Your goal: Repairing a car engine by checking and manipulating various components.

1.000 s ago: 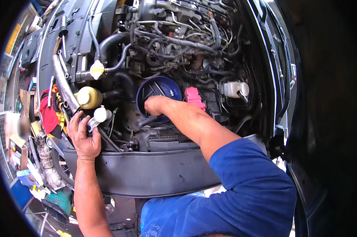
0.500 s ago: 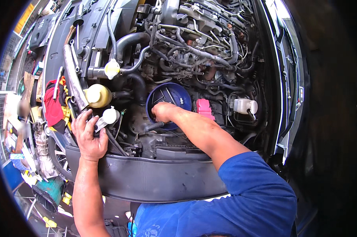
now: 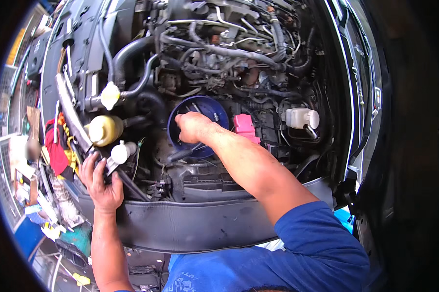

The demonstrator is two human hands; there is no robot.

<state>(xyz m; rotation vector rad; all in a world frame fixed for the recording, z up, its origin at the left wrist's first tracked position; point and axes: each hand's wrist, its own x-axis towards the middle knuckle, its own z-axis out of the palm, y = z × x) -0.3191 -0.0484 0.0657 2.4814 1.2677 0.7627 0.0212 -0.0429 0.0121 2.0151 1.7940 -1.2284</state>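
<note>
A round blue bowl (image 3: 224, 117) sits among the engine parts, with several metal tools or fittings (image 3: 194, 107) inside it. My right hand (image 3: 196, 128) reaches into its left side. Its fingers are bent and drawn together, and whatever they pinch is hidden from view. On the front edge of the engine bay, my left hand (image 3: 102, 184) rests with fingers spread and holds nothing. Just beside those fingers is a white capped filler neck (image 3: 121, 153). Beyond it sits a yellowish round reservoir (image 3: 105, 130).
A black padded cover (image 3: 190, 221) hangs over the near fender. Right of the bowl are a pink-red cover (image 3: 244, 125) and a white reservoir (image 3: 299, 118). Hoses and metal pipes (image 3: 239, 56) fill the far side. A red and yellow cloth (image 3: 56, 151) lies at the left.
My right hand has shifted a little farther from me inside the bowl, its fingertips now by the left wall. My left hand stays at the front edge. The whole view has shifted slightly.
</note>
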